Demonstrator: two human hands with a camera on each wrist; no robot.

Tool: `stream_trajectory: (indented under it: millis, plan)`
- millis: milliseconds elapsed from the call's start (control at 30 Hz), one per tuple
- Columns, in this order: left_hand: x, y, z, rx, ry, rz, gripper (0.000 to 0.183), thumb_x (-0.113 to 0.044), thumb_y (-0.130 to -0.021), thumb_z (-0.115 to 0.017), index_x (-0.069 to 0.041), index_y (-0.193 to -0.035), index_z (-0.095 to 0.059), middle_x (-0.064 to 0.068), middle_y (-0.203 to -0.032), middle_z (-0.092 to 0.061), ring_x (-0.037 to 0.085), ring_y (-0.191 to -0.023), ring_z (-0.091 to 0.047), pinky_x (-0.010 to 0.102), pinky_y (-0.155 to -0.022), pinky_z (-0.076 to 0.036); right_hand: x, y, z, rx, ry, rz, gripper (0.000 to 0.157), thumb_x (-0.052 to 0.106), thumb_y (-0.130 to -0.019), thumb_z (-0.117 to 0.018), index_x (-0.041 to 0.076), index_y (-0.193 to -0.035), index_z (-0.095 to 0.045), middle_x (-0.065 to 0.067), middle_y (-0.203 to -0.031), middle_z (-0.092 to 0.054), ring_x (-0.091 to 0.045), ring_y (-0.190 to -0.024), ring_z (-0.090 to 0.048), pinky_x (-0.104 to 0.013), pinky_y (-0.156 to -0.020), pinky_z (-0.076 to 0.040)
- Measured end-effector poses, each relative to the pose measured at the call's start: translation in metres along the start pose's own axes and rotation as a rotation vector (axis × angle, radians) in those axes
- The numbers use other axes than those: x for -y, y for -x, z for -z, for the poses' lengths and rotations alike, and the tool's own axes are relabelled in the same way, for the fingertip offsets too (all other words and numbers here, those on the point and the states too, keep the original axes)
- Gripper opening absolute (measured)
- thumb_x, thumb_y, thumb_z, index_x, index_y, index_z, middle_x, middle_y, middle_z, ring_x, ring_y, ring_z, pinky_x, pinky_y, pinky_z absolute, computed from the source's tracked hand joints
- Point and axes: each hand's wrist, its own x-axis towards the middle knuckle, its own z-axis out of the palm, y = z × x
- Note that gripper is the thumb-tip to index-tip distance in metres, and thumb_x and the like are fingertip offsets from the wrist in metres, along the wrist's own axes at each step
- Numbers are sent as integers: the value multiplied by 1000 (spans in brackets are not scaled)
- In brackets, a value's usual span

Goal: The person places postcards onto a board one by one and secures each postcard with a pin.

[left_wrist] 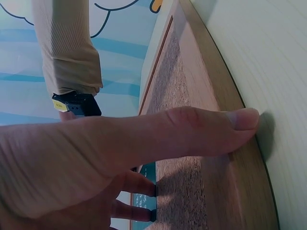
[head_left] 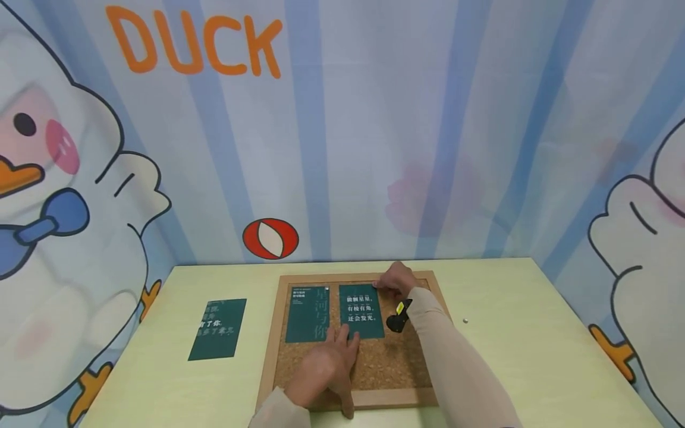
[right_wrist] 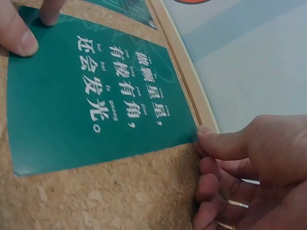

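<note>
A green card with white Chinese lettering [head_left: 361,311] lies against the cork board [head_left: 393,362]. My left hand [head_left: 333,362] has its fingers spread: fingertips press the card's lower left corner, and the thumb [left_wrist: 211,129] lies across the board's front frame. At the card's upper right corner, my right hand [head_left: 398,279] has thumb and index fingertip together on the corner, the other fingers curled. Whether a small pin sits under that thumb is hidden. Beside it on the board is another green card [head_left: 307,315], with a small silver pin [head_left: 327,289] at its upper right corner.
A third green card [head_left: 217,330] lies on the pale yellow table [head_left: 144,368], left of the board. A small silver pin [head_left: 465,321] lies on the table to the right. Behind the table hangs a blue striped duck backdrop [head_left: 364,131].
</note>
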Motion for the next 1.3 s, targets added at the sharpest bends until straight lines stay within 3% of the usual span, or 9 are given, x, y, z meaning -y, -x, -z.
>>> stream_trajectory:
  millis: [167, 433, 633, 733, 800, 933, 1000, 1167, 1300]
  plan:
    - [-1, -1, -1, -5, 23, -4, 129, -52, -44, -93, -22, -151, -28, 5, -157, -15, 36, -143, -13, 50, -102, -37, -2, -3, 1, 22, 6, -22, 32, 25, -85, -74, 6, -63, -60, -5, -54, -47, -18, -46, -43, -32, -42, -34]
    - [-4, 2, -2, -35, -88, 10, 134, -59, -41, -91, -20, -152, -26, 7, -155, -18, 32, -140, -20, 44, -99, -42, 6, 0, -4, -16, 71, 1, 25, 20, -84, -74, 1, -73, -64, -7, -56, -49, -19, -49, -46, -33, -43, -37]
    - [-1, 3, -2, -10, -56, 8, 132, -58, -43, -91, -21, -152, -26, 6, -156, -17, 33, -141, -18, 46, -101, -39, 4, 4, -9, -36, 125, 39, 28, 23, -86, -72, 2, -69, -62, -7, -55, -50, -20, -50, -49, -33, -45, -41]
    - [0, 3, -2, -16, -67, -4, 132, -60, -43, -90, -20, -152, -26, 6, -154, -19, 32, -138, -21, 45, -100, -41, -1, 6, -11, -55, 138, 112, 34, 23, -88, -68, 8, -61, -54, -3, -52, -43, -17, -47, -43, -30, -44, -36]
    - [0, 2, -2, -27, -91, -13, 133, -62, -43, -89, -20, -152, -25, 7, -153, -19, 31, -136, -23, 44, -100, -41, -6, 9, -13, -65, 145, 192, 32, 23, -89, -67, 9, -64, -52, -1, -57, -43, -16, -50, -41, -30, -47, -34]
    - [-2, 2, 2, -46, -99, -28, 134, -62, -42, -89, -20, -152, -26, 7, -152, -22, 30, -134, -25, 44, -98, -43, -13, 27, -5, -30, 191, 371, 20, 26, -90, -67, 7, -93, -60, -5, -85, -59, -19, -71, -53, -34, -61, -43]
    - [-1, 3, 2, -42, -84, -30, 133, -62, -41, -89, -20, -151, -27, 7, -151, -23, 30, -136, -25, 47, -98, -43, -17, 39, -3, 17, 267, 457, 31, 28, -89, -69, 8, -111, -60, -9, -99, -60, -22, -83, -54, -38, -69, -45]
    - [10, 5, 0, -81, 35, -66, 130, -66, -42, -87, -22, -151, -30, 7, -154, -23, 33, -141, -21, 55, -100, -37, -24, 65, -2, 87, 521, 600, 45, 32, -84, -75, 16, -123, -60, -13, -122, -55, -30, -109, -53, -48, -89, -44]
    - [33, 6, 3, -182, 216, -180, 111, -67, -60, -79, -19, -149, -34, 11, -153, -29, 35, -138, -27, 58, -98, -37, -30, 78, -4, 94, 621, 661, 46, 33, -81, -77, 19, -123, -62, -13, -126, -54, -32, -113, -52, -51, -92, -43]
